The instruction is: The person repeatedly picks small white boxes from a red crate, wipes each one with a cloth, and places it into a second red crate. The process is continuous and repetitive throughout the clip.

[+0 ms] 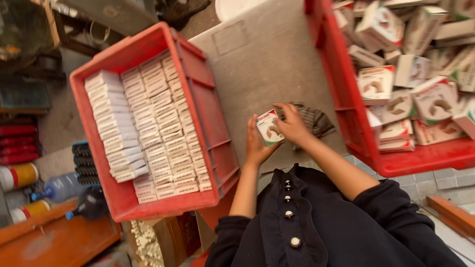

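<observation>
Looking down from the head view, I see the left hand (257, 143) and right hand (293, 126) both clamped on one small white box (269, 127), above the grey worktop (262, 64), between two red crates (123, 54).

2 red crates (148, 54) (341, 89), 1 small box (269, 127) in 2 hands (257, 143) (294, 126), 1 striped cloth (316, 121); packed boxes too many to count.
</observation>
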